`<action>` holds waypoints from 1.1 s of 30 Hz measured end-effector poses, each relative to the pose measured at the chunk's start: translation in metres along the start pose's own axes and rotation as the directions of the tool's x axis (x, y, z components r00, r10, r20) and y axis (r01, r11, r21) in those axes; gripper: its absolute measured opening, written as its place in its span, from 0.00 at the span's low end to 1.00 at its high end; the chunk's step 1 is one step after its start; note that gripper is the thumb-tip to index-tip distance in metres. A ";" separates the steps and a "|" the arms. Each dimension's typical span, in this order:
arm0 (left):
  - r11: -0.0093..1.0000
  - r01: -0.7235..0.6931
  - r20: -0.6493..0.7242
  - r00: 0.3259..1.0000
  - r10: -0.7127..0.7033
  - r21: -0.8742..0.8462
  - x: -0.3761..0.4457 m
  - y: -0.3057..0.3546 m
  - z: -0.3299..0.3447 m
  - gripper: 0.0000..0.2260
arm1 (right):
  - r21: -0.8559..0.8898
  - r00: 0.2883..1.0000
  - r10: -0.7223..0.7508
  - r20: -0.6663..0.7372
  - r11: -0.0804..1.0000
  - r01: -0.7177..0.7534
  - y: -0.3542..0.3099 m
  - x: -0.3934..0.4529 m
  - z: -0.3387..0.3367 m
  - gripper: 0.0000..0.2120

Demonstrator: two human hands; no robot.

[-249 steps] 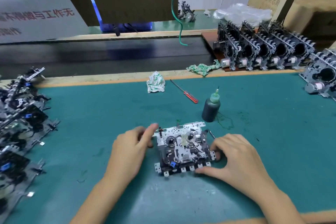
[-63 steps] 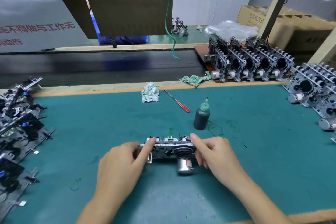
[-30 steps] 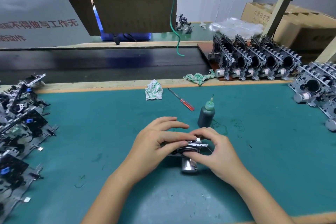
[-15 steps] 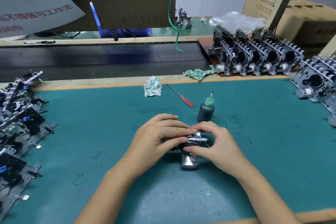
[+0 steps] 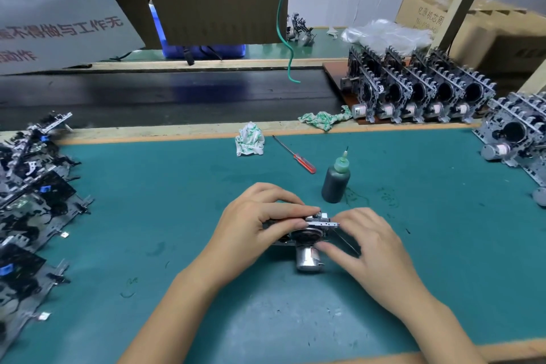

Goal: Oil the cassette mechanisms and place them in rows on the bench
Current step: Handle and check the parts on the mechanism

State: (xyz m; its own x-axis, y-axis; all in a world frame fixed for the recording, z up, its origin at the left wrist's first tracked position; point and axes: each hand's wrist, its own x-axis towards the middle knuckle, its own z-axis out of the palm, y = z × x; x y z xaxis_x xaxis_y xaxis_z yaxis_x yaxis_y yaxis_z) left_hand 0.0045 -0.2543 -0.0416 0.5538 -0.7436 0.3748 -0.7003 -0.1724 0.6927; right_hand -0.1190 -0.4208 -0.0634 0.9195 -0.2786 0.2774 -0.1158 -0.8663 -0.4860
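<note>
Both hands hold one cassette mechanism (image 5: pixel 307 235) on edge on the green worktop (image 5: pixel 147 186), its round motor toward the person. The left hand (image 5: pixel 260 224) grips its left end, fingers curled over the top; the right hand (image 5: pixel 369 242) pinches the right end. The oil bottle (image 5: pixel 336 183) stands just beyond the right hand, untouched. This looks like the handling step around oiling. Next, probably, carry the mechanism far right to the standing rows (image 5: pixel 419 94).
</note>
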 end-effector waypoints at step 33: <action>0.999 0.000 0.043 0.999 -0.002 0.045 0.000 -0.003 -0.003 0.11 | 0.714 0.985 0.102 0.141 0.678 -0.172 -0.007 0.016 0.015 0.14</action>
State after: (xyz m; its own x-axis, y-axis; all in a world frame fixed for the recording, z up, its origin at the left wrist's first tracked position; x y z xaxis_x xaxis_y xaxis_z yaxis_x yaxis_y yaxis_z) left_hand 0.0079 -0.2522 -0.0420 0.5356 -0.7702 0.3464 -0.7196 -0.2016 0.6645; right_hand -0.0979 -0.4127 -0.0675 0.9466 -0.3042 0.1072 0.0316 -0.2434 -0.9694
